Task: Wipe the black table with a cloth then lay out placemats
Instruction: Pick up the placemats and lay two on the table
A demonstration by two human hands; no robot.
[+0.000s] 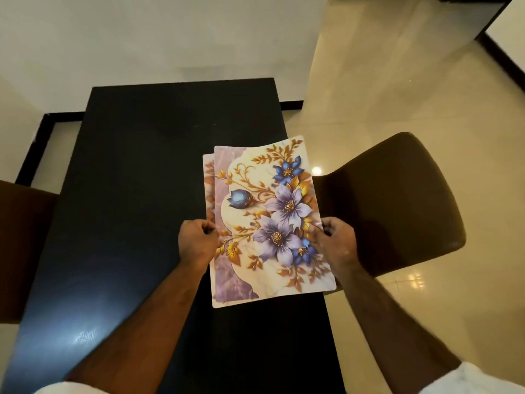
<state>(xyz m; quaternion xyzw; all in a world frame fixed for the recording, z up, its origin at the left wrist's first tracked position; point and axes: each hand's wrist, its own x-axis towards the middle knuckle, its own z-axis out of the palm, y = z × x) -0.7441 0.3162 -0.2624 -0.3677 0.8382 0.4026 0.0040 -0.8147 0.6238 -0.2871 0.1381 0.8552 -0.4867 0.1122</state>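
Observation:
A long black table runs away from me, its top bare and glossy. Above its right side I hold a small stack of floral placemats, cream and purple with blue and violet flowers and gold leaves. A second mat's edge peeks out on the left under the top one. My left hand pinches the stack's left edge. My right hand grips the right edge, thumb on top. No cloth is in view.
A brown chair stands at the table's right side, close to the mats. Another brown chair sits at the left edge. The table's far end meets a white wall. Glossy cream floor tiles spread to the right.

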